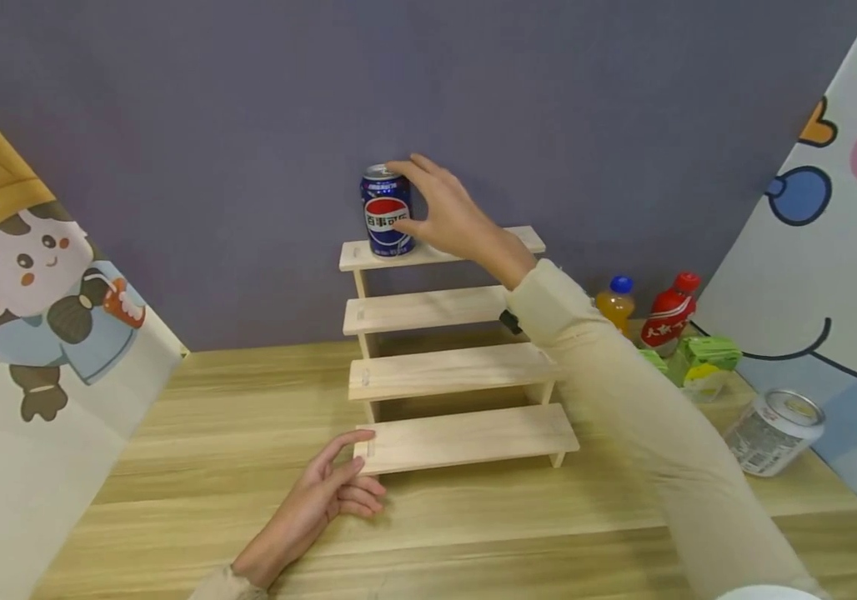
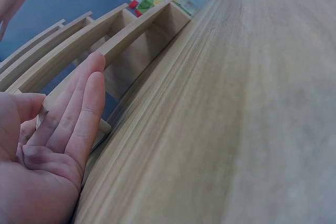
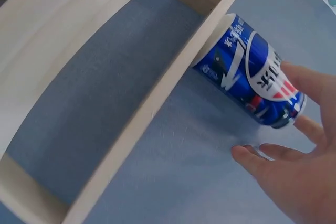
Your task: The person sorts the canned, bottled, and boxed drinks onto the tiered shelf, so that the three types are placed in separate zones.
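A blue Pepsi can (image 1: pixel 388 212) stands upright at the left end of the top step of a four-step wooden display rack (image 1: pixel 466 437). Beside it is my right hand (image 1: pixel 447 208), fingers spread loosely, the thumb in front of the can and the index finger at its top rim. The right wrist view has the can (image 3: pixel 247 72) with the thumb and a finger by its upper end; whether they touch it I cannot tell. My left hand (image 1: pixel 327 487) pinches the left end of the lowest step between thumb and index finger, its other fingers (image 2: pixel 86 114) extended below.
At the right stand an orange drink bottle (image 1: pixel 616 304), a red bottle (image 1: pixel 670 315), green cartons (image 1: pixel 706 362) and a silver-white can (image 1: pixel 774 433), partly behind my right sleeve (image 1: pixel 646 417). A dark wall (image 1: pixel 248 167) rises behind the rack; cartoon-printed panels flank the wooden table (image 1: pixel 248 408).
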{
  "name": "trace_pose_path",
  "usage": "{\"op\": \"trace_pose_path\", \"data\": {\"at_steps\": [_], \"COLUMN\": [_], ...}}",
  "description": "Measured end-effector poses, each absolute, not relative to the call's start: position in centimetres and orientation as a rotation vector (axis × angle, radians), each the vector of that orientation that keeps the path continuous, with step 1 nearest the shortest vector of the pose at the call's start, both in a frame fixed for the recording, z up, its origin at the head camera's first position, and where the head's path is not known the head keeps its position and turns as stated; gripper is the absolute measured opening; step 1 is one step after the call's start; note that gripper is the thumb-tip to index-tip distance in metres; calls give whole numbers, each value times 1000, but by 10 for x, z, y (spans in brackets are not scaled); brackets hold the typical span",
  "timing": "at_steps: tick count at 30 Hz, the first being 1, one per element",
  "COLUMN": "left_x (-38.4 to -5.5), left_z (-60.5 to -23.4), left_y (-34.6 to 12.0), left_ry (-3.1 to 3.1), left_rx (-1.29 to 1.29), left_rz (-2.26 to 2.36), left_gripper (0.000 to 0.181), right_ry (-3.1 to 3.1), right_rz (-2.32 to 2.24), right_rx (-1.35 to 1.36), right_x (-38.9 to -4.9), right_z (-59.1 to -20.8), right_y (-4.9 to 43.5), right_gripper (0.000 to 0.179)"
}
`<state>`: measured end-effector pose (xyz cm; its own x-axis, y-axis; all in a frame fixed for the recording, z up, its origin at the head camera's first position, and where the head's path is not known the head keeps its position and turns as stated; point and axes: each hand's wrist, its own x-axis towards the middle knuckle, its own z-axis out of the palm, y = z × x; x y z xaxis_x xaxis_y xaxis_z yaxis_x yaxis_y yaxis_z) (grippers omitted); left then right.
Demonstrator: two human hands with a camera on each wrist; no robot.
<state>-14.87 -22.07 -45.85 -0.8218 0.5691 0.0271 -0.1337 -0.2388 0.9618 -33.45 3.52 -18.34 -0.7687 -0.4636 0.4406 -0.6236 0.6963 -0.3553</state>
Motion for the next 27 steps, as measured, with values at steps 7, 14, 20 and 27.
{"op": "trace_pose_path", "data": {"at_steps": [7,14,20,27], "left_x": [-149,-152,-153,-154], "left_z": [-461,-462,-461,-459], "left_y": [-225,-229,-233,-237], "left_ry": [1593,1591,1574,1591], "left_rx": [521,506,502,495], "left_rz": [2098,2096,2109,2084], "left_gripper": [47,47,47,46], "right_ry": [-2509,-2426,-2407,-2383], "right_rz": [672,639,599,530], "right_rx": [903,937,931,899], "right_x": [-316,-291,-268,-239], "right_z": [-187,-191,-197,-208], "right_y": [62,99,128,159], "right_gripper": [74,69,66,65]}}
